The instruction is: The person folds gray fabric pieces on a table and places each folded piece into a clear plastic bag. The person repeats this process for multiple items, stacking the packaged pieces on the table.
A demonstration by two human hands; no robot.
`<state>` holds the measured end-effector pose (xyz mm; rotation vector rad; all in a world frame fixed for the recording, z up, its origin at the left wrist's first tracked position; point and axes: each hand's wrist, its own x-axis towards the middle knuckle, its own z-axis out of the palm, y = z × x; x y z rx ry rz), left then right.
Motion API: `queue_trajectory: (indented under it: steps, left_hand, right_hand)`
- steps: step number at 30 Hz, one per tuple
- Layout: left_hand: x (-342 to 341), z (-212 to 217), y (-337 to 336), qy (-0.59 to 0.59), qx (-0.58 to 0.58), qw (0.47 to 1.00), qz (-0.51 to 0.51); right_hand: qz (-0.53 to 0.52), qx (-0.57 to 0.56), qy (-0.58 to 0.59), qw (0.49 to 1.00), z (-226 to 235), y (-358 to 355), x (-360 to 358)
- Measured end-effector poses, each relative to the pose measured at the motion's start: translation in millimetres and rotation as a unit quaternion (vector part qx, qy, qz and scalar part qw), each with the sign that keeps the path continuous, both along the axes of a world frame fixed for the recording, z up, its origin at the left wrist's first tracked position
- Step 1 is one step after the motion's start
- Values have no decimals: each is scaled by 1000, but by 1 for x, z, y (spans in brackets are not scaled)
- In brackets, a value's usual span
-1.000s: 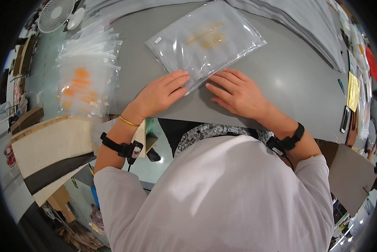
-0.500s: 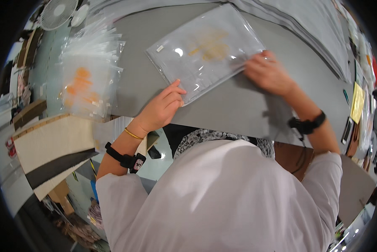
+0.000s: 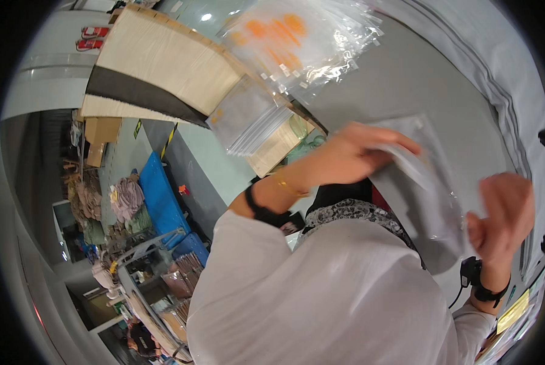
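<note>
In the head view, the left hand (image 3: pixel 360 148) is gripping the near left edge of a clear bag (image 3: pixel 431 185) with grey contents, its fingers lying over the plastic. The bag is tilting above the grey bench (image 3: pixel 363 91), in front of the person and between the two hands; motion is blurring it, so any print on its face is not showing legibly. The right hand (image 3: pixel 507 207) is hovering just beside the bag's right end, fingers partly curling; blur is hiding whether it is touching the plastic, so I cannot tell if it is gripping. Toward the top, a pile of clear bags (image 3: pixel 306 45) is lying on the bench, bearing bright orange printing that is overlapping through the layers, with small white labels showing along the edges, too small for reading. Left of the bench, a smaller stack of bags (image 3: pixel 251 118) is resting by a pale board (image 3: pixel 166 52) and carrying a small yellow-orange mark. Grey fabric (image 3: pixel 467 45) is lying along the far side, and a yellow packet (image 3: pixel 512 311) is sitting at lower right.
</note>
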<state>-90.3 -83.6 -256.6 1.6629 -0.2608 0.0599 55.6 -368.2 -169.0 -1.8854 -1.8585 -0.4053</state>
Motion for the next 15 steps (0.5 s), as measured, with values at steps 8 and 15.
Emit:
queue_trajectory:
  steps: [8, 15]
  left_hand:
    - [-192, -20, 178, -142, -542, 699, 444]
    - [-194, -105, 252, -90, -62, 640, 760]
  right_hand:
    - [-296, -42, 338, 893, -113, -21, 33]
    - [-413, -148, 406, 802, -144, -90, -6]
